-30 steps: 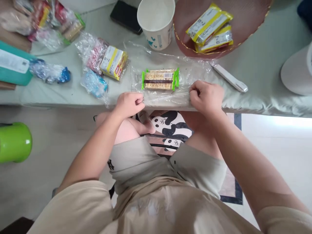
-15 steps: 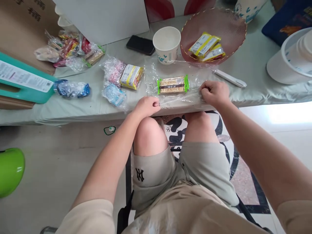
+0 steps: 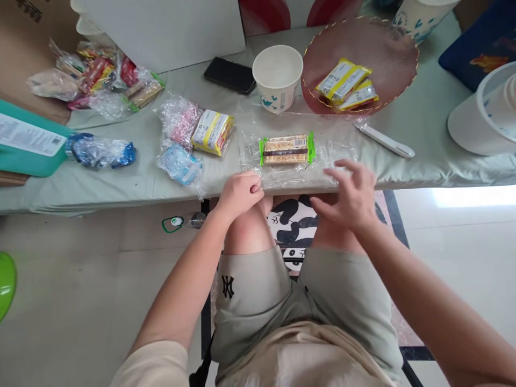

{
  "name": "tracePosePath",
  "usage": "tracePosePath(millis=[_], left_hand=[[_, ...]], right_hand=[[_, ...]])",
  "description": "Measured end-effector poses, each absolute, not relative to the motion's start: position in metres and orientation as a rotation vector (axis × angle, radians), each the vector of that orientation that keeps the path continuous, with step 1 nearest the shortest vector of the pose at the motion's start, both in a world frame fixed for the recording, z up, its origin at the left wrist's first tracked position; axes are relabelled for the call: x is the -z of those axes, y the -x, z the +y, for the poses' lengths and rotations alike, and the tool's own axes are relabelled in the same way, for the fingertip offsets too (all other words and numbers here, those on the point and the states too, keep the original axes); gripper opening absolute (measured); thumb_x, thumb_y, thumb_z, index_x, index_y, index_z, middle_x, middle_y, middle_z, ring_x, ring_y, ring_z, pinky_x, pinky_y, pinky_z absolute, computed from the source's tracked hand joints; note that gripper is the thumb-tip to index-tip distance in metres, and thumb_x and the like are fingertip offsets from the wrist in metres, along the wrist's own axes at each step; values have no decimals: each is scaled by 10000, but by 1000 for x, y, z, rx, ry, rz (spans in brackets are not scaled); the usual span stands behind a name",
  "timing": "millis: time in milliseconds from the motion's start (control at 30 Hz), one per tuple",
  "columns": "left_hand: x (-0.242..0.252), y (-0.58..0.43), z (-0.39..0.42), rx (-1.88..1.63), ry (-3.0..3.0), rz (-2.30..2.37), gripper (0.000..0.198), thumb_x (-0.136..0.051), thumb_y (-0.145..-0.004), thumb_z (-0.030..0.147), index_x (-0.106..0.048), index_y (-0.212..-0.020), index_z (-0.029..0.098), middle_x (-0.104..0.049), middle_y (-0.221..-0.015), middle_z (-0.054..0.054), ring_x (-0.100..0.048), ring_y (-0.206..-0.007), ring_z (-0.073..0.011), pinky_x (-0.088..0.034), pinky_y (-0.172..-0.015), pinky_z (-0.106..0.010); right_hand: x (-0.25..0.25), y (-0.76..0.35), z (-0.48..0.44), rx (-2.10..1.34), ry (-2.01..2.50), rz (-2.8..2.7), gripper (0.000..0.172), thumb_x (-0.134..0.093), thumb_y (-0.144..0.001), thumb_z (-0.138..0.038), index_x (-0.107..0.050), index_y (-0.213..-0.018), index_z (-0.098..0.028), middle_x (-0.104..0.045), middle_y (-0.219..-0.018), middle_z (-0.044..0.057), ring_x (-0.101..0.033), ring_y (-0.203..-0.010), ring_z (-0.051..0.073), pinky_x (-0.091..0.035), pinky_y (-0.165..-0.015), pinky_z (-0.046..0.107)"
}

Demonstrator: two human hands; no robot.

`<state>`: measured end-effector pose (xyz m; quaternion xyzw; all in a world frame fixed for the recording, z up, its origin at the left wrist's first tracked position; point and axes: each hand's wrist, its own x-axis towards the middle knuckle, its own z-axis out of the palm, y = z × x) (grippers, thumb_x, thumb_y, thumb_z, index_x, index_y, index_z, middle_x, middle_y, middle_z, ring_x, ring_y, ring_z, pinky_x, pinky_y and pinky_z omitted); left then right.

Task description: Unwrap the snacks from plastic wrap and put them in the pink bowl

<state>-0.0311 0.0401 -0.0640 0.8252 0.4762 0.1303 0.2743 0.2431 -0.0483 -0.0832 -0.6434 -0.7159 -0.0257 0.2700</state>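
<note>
Plastic film [image 3: 288,174]: lying flat on green cloth [image 3: 439,166], by the near edge; clear & creased, so its far outline is blending into the cloth, esp. toward paper cup [image 3: 277,80].
Snack pack [image 3: 287,149]: lying approx. mid-film, green ends pointing L & R; whether it's resting over or under the film, can't tell.
L hand [image 3: 242,191]: clenching at film's near-L corner; thumb & index are pinching the edge, other fingers are curling under & hiding most of the grip.
R hand [image 3: 342,188]: released, fingers spreading wide, thumb standing well apart; tips are hovering just beside film's near-R corner & blurring, so contact is hard to judge.
White tool [image 3: 385,141]: lying R of film, far tip pointing at bowl; type unclear.
Pink bowl [image 3: 387,59]: standing beyond film w/ 2 yellow pkts [image 3: 344,83] inside, 1 partly covering the other.
Wrapped group: pink pkt [image 3: 187,123], yellow-white pkt [image 3: 213,132] & blue pkt [image 3: 180,163] are sitting L of film; shiny wrap is obscuring details.
Cut off: teal box [image 3: 30,137] & green object [image 3: 6,285] are running out of view at L, white bucket [image 3: 479,121] at R.
</note>
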Motion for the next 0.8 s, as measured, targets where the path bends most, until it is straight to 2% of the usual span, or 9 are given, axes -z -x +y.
tracePosePath(millis=[67,133,200,333,467,600,667,733,800], left_hand=[[70,35,37,-446,-2265,1256,381,-549,-761,47,-251,-592,215,-402,-651,32,-390,-607,-129,-292,-613,-296],[74,39,33,-543,-2324,1207,356,-542,-772,40,-283,-603,217,-435,-664,26,-434,-624,-133,-334,-618,-283],[76,45,29,-600,-2424,1158,318,-535,-790,27,-346,-620,217,-504,-702,13,-489,-668,-142,-390,-651,-277],[75,56,24,-571,-2706,1130,289,-541,-816,4,-450,-641,216,-602,-719,-1,-547,-709,-167,-435,-708,-311],[65,68,21,-506,-2833,1133,275,-549,-847,15,-491,-669,217,-643,-721,-4,-586,-722,-182,-428,-701,-336],[38,76,13,-400,-2756,1042,186,-618,-842,142,-511,-708,214,-637,-785,-12,-596,-750,-182,-464,-742,-355],[24,69,16,-521,-2704,986,146,-627,-850,240,-537,-739,212,-630,-833,-35,-587,-758,-184,-497,-740,-354],[18,51,27,-675,-2650,953,121,-579,-898,225,-571,-778,212,-643,-849,-40,-608,-792,-181,-522,-756,-333],[23,28,49,-749,-2582,979,104,-535,-928,195,-614,-862,207,-692,-950,-55,-659,-927,-193,-548,-873,-336]], right_hand=[[89,-235,-56,54,1674,-2052,293,-612,-928,-273,-672,-1200,-364,-713,-1322,56,-619,-1317,344,-442,-1075,557],[93,-233,-59,65,1661,-2045,280,-546,-967,-186,-700,-1058,-402,-788,-1167,-24,-670,-1267,296,-444,-1059,529],[96,-236,-60,96,1653,-1992,281,-546,-972,-153,-708,-981,-382,-817,-1021,-51,-715,-1192,280,-457,-1013,511],[98,-249,-65,122,1626,-1968,237,-599,-947,-134,-727,-1001,-325,-825,-952,-33,-736,-1128,284,-497,-917,467],[95,-263,-74,90,1641,-2030,295,-610,-929,-136,-732,-1064,-368,-823,-956,-25,-714,-1139,305,-515,-888,471],[76,-268,-77,94,1540,-2052,242,-621,-880,-143,-732,-1000,-321,-818,-991,11,-699,-1112,335,-501,-895,491],[62,-263,-66,161,1477,-2032,183,-619,-872,-144,-712,-940,-286,-805,-938,29,-710,-1040,319,-490,-888,478],[50,-252,-44,127,1423,-2068,157,-602,-892,-148,-698,-942,-262,-789,-913,40,-718,-975,280,-498,-879,443],[43,-235,-13,-48,1387,-2188,199,-561,-930,-196,-703,-1067,-222,-777,-1075,86,-707,-995,260,-522,-883,406]])
